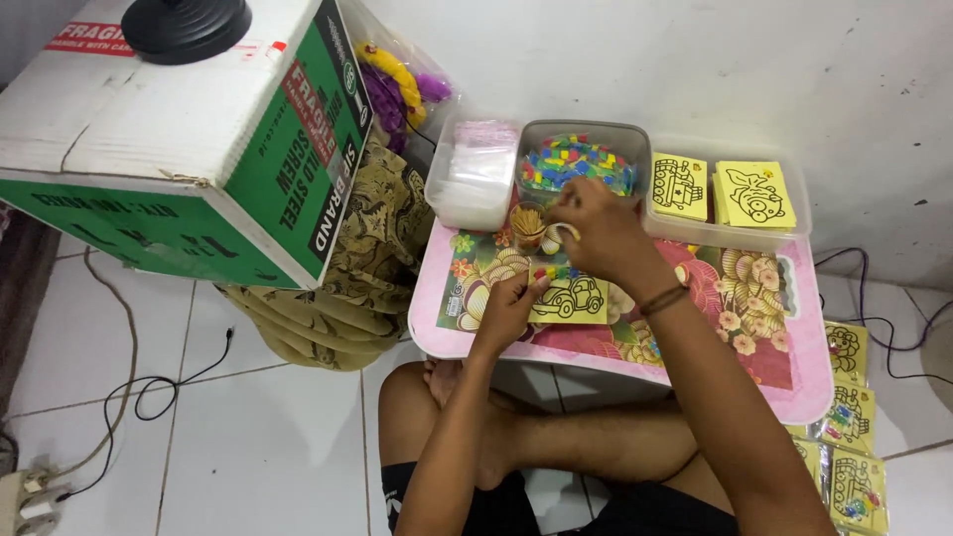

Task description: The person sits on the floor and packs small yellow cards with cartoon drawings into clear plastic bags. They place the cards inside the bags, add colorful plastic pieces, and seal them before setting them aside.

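**Packing a sand-art card at a low table**

Left hand (508,310) at the near edge of the yellow car card (571,299), fingers pinched on a short strip of coloured packets (552,272) lying along the card's top edge. Right hand (599,233) raised just above and behind the card, near the cup of sticks (528,226), fingers curled about something small and pale; what exactly, cannot tell. Card flat on the pink table (809,392), near its front left, between the two hands.

For a clean step, judged from the layout: strip best kept square against the card by the left pinch, card left flat, right hand brought down short and low so as not to tip the cup.

Behind the card, touching side by side along the wall: a tub of clear bags (475,174), a tub of coloured packets (576,164), a tray of yellow cards (730,194). Finished packs (849,417) on the floor at the right. Cardboard box (189,149) and patterned cloth (367,258) crowding the table's left side; crossed legs under the front edge. Little free room round the cup, so an elbow or wrist swing there risky.
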